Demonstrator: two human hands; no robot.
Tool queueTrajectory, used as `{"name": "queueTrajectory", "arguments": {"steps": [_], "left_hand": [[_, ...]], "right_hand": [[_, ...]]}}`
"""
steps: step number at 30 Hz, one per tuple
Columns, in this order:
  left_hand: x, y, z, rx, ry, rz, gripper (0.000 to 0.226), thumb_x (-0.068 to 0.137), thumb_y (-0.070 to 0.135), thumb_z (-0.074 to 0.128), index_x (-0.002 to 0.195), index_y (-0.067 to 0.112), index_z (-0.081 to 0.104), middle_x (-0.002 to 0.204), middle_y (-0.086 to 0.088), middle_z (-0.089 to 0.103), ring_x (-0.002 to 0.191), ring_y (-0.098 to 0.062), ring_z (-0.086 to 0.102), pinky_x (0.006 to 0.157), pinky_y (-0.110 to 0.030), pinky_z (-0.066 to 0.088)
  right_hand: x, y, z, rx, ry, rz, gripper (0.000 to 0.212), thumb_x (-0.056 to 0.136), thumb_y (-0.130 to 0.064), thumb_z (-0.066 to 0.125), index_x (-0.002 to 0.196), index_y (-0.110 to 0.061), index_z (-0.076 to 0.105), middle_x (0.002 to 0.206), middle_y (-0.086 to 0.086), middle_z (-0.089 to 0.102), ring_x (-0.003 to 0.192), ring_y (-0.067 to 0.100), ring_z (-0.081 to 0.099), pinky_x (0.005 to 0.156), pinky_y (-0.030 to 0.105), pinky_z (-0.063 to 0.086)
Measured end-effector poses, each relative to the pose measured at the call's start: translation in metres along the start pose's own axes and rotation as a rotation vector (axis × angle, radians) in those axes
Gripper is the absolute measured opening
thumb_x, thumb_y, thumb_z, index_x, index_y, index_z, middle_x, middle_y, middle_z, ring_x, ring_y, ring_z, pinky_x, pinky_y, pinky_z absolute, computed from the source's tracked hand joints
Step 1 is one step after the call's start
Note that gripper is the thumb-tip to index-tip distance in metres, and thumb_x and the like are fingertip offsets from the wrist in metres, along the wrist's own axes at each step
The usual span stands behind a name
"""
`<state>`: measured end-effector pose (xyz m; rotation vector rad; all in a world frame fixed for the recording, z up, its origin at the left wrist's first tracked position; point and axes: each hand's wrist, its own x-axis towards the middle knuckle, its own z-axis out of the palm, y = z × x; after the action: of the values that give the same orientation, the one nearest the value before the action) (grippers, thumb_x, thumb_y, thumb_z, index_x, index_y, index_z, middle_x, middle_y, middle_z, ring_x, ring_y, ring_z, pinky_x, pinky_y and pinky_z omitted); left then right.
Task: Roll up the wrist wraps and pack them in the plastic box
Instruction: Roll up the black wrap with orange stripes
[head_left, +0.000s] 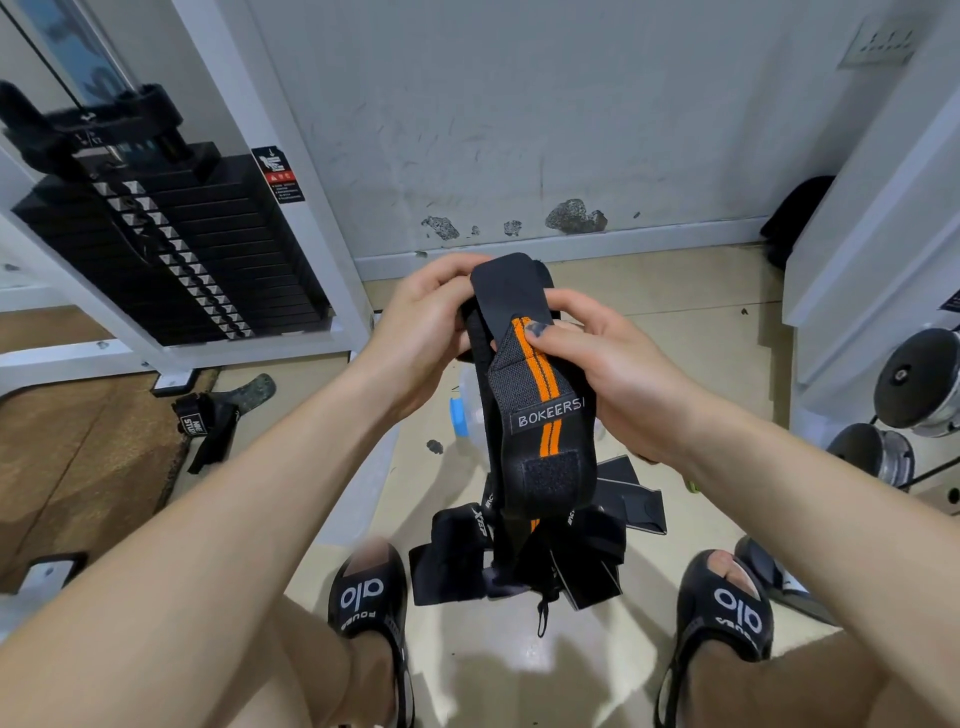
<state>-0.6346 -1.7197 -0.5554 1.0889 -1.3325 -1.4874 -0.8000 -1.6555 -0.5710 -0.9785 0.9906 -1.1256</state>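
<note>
Both hands (415, 332) (613, 374) grip one wrist wrap (540, 410) (orange-striped) above plastic box (465, 410).

The wrist wrap (540, 395) is matt woven black cloth with orange stripes and a fuzzy hook-and-loop patch, the floor (675, 332) smooth and faintly glossy, the weight stack (171, 244) matt black metal, the dumbbells (919, 384) shiny chrome.

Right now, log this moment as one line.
left hand grips wrap | right hand pinches orange-striped wrap | unrolled | more wraps on floor
</note>
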Motion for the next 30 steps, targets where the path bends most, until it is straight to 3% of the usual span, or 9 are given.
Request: {"name": "queueTrajectory", "arguments": {"steps": [4, 5, 9, 15, 25, 30], "left_hand": [[0.001, 0.002, 0.001, -0.082, 0.026, -0.038, 0.026, 0.104, 0.013, 0.047, 0.102, 0.010, 0.073, 0.088, -0.003, 0.075, 0.085, -0.022, 0.072, 0.090, -0.043, 0.059], [0.001, 0.002, 0.002, -0.075, 0.023, -0.035, 0.027, 0.104, 0.015, 0.047, 0.100, 0.011, 0.073, 0.085, 0.000, 0.074, 0.083, -0.020, 0.071, 0.088, -0.042, 0.059], [-0.002, 0.000, 0.004, 0.021, 0.014, 0.021, 0.021, 0.106, 0.010, 0.049, 0.101, 0.012, 0.069, 0.075, 0.008, 0.069, 0.060, -0.004, 0.060, 0.057, -0.021, 0.050], [0.000, -0.003, 0.000, 0.062, 0.033, 0.049, 0.018, 0.105, 0.008, 0.054, 0.105, 0.013, 0.071, 0.089, 0.003, 0.073, 0.076, -0.009, 0.069, 0.068, -0.024, 0.057], [0.005, -0.010, -0.001, 0.092, 0.065, 0.084, 0.015, 0.101, 0.004, 0.061, 0.107, 0.014, 0.071, 0.090, 0.000, 0.073, 0.086, -0.014, 0.070, 0.080, -0.035, 0.059], [0.004, -0.009, 0.001, 0.078, 0.116, 0.077, 0.014, 0.099, 0.004, 0.065, 0.110, 0.010, 0.071, 0.084, -0.001, 0.073, 0.076, -0.013, 0.071, 0.064, -0.028, 0.057]], "right_hand": [[0.001, 0.001, 0.001, 0.009, 0.028, -0.004, 0.027, 0.102, -0.006, 0.057, 0.128, -0.009, 0.061, 0.099, 0.010, 0.074, 0.081, 0.021, 0.071, 0.068, 0.028, 0.058], [0.002, 0.001, 0.001, 0.008, 0.038, -0.003, 0.026, 0.102, -0.006, 0.058, 0.128, -0.009, 0.061, 0.099, 0.010, 0.074, 0.080, 0.021, 0.071, 0.067, 0.028, 0.058], [0.003, 0.004, 0.002, 0.016, 0.061, -0.008, 0.024, 0.102, -0.005, 0.058, 0.126, -0.007, 0.059, 0.098, 0.011, 0.075, 0.077, 0.021, 0.071, 0.063, 0.028, 0.057], [0.004, 0.005, 0.002, -0.001, 0.096, 0.031, 0.027, 0.101, -0.007, 0.060, 0.127, -0.002, 0.053, 0.094, 0.013, 0.074, 0.072, 0.022, 0.070, 0.060, 0.029, 0.058], [0.004, 0.006, 0.004, -0.010, 0.138, 0.060, 0.018, 0.099, -0.009, 0.064, 0.115, -0.009, 0.055, 0.084, 0.011, 0.074, 0.066, 0.021, 0.070, 0.055, 0.029, 0.057], [0.006, 0.008, 0.004, -0.039, 0.164, 0.092, 0.015, 0.099, -0.012, 0.065, 0.109, -0.010, 0.055, 0.080, 0.007, 0.073, 0.063, 0.018, 0.069, 0.053, 0.027, 0.056]]}}
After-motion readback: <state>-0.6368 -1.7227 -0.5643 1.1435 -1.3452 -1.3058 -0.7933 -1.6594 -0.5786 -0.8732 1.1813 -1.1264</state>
